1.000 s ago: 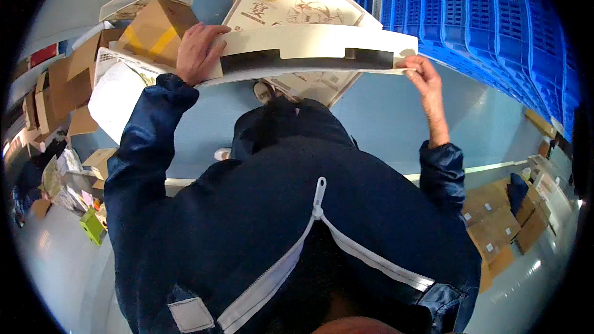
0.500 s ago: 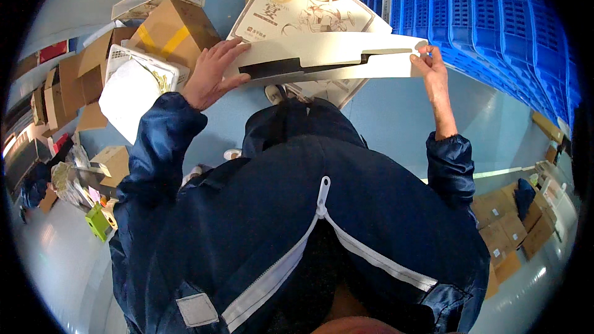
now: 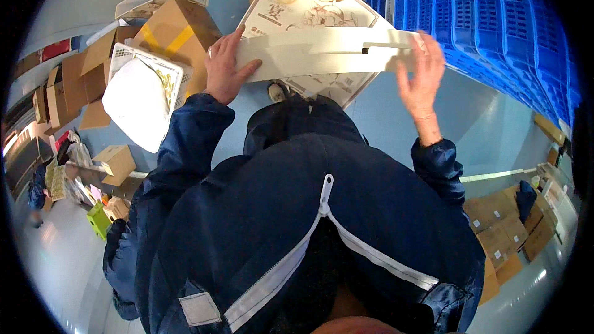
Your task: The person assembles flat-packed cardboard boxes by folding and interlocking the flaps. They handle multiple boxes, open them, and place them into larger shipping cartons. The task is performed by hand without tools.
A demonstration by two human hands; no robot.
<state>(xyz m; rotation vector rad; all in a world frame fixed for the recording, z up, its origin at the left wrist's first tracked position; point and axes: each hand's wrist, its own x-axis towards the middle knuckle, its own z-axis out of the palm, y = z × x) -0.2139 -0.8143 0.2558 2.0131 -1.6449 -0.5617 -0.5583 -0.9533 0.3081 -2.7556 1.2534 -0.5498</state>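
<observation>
A long, narrow white cardboard box (image 3: 303, 59) is between my hands, its slotted flap side facing me. A small dark gap shows where the flaps meet, right of the middle. My left hand (image 3: 228, 69) grips the box's left end, fingers behind and thumb along the near side. My right hand (image 3: 424, 80) clasps the right end, its fingers fairly straight over the edge and its thumb on the near side. Behind and below the box lies a large white printed carton (image 3: 318, 12), partly covered by it.
Stacked blue plastic crates (image 3: 479, 15) rise at the right. At left stand a brown carton with yellow tape (image 3: 179, 40) and a white basket (image 3: 116, 55) with a white sheet or bag (image 3: 136, 102). More brown cartons (image 3: 498, 229) lie at lower right.
The box's wide dark opening has closed to a small gap. My right hand has gone from pinching the corner to spreading over the end. My left hand has shifted slightly right.
</observation>
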